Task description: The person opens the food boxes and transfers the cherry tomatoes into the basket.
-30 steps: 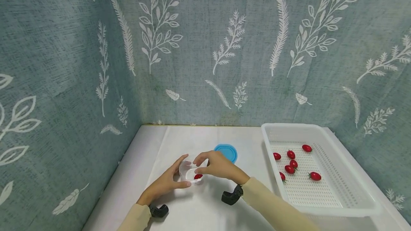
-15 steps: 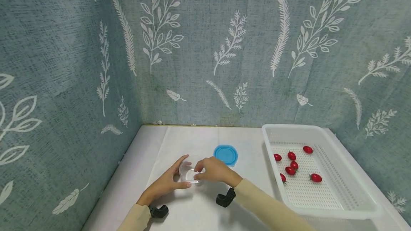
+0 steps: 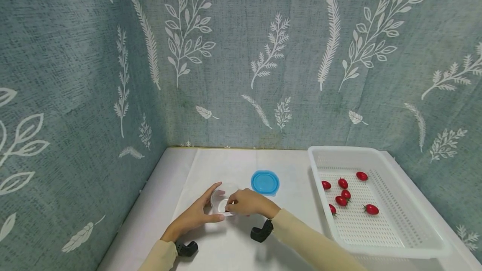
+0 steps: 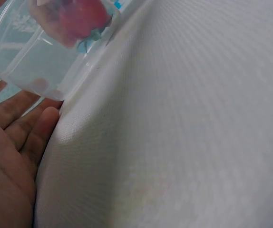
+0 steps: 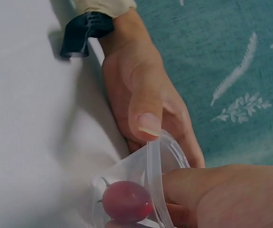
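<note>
A small clear plastic cup (image 3: pixel 220 198) stands on the white table, held by my left hand (image 3: pixel 196 212) with fingers at its far side and thumb in front. My right hand (image 3: pixel 248 202) reaches inside, its fingertips curled together. A red cherry tomato (image 5: pixel 127 202) shows through the cup wall in the right wrist view; in the left wrist view, the tomato (image 4: pixel 86 21) lies against the right fingers, which appear to pinch it. From the head view, the right hand hides most of it. A blue round lid (image 3: pixel 265 182) lies behind the right hand.
A white perforated basket (image 3: pixel 414 216) stands at the right with several cherry tomatoes (image 3: pixel 341 201) scattered on its floor. Patterned green-blue cloth (image 3: pixel 226 53) walls off the table's back and sides.
My right hand has lowered and moved slightly left into the cup, its fingers closing in and covering the cherry tomato. The left hand keeps its hold on the cup.
</note>
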The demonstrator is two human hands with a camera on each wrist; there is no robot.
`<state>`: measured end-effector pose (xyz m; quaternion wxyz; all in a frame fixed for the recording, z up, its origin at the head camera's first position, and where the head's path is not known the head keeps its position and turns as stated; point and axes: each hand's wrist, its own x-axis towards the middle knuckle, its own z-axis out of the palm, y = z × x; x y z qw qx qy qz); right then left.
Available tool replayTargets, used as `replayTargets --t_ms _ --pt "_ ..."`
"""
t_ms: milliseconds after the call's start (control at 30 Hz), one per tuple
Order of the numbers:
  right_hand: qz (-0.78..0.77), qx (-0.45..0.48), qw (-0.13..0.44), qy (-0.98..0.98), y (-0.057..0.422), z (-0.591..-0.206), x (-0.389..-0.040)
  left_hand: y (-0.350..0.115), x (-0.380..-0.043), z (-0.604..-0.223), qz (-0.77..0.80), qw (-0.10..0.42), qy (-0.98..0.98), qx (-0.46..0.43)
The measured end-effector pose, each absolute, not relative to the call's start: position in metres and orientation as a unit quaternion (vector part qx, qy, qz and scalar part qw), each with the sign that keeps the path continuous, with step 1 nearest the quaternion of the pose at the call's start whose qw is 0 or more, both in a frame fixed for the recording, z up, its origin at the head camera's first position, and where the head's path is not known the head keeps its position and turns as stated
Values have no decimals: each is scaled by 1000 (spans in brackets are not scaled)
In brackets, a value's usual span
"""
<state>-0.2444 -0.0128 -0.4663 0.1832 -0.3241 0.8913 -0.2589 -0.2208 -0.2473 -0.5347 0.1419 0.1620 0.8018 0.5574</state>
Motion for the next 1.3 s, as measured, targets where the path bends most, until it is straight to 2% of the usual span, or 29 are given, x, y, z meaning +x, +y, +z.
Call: replayTargets --t_ms 233,533,900,1300 --pt "-358 -308 221 854 -7 -469 -249 -247 -220 -534 557 141 802 159" --pt "-437 -329 225 806 -2 -473 -255 -246 -220 -532 555 142 807 145" --pt "-467 -308 215 801 7 -479 -256 -244 -219 -534 552 145 810 138" --pt "-496 -296 170 798 18 -468 -254 -242 -220 -531 547 135 815 137"
